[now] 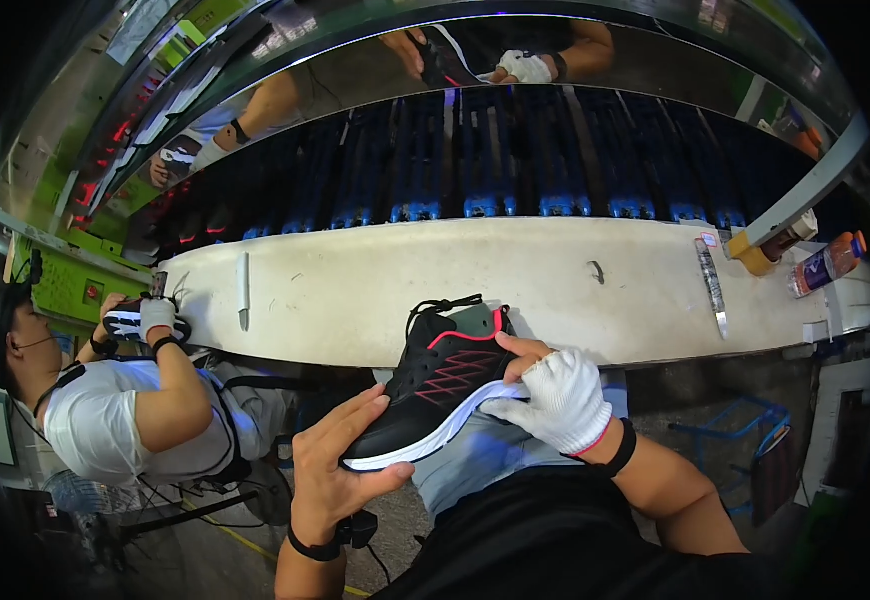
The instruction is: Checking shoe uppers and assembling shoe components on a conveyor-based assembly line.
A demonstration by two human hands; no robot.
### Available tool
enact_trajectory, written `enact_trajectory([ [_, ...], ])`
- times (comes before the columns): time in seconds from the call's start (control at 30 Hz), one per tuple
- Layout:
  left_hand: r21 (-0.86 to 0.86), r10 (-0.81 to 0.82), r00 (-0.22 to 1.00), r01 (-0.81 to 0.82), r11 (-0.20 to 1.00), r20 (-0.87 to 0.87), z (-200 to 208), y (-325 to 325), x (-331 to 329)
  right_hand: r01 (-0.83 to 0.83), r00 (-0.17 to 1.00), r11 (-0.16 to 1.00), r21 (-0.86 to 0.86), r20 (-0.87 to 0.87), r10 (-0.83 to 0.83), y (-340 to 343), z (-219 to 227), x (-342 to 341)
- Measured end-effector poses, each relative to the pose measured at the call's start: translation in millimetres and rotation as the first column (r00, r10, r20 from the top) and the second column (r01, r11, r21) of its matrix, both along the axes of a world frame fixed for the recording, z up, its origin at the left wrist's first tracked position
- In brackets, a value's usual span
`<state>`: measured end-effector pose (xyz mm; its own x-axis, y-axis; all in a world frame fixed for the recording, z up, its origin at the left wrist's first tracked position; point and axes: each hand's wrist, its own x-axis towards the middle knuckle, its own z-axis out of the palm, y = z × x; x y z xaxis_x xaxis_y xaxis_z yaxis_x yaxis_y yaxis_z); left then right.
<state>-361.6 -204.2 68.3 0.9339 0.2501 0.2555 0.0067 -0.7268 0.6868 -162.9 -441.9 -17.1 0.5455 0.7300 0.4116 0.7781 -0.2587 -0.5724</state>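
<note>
A black sneaker (442, 372) with a white sole, red crossing lines on its side and a red-edged collar is held over my lap, close to the bench's near edge. Bare and curved round the toe, my left hand (340, 455) has its thumb against the sole and its fingers along the upper. My right hand (558, 398), in a white knitted glove with bare fingertips showing, grips the heel end, its thumb by the sole edge. Black laces stick up at the shoe's opening. Dark bands circle both my wrists.
A pale bench (375, 275) runs across, with a white-handled knife (244, 290) at left and a wrapped blade (712, 285) at right. Behind it lie blue-black rollers (490, 160). A bottle (828, 263) stands far right. At left a co-worker (145, 400) handles another shoe. A blue-framed stool (745, 430) stands right.
</note>
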Motion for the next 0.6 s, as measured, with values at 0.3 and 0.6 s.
enact_trajectory([
  [0.3, -0.027, -0.121, 0.915, 0.143, 0.989, 0.384, 7.7, -54.6, 54.8, -0.055, 0.995, 0.998, 0.013, 0.081, 0.054, -37.9, 53.8, 9.7],
  [0.6, -0.142, 0.002, 0.802, 0.104, 0.984, 0.598, -69.8, -106.2, 96.8, -0.055, 0.997, 0.972, 0.227, -0.043, 0.067, -54.3, 105.2, 4.0],
])
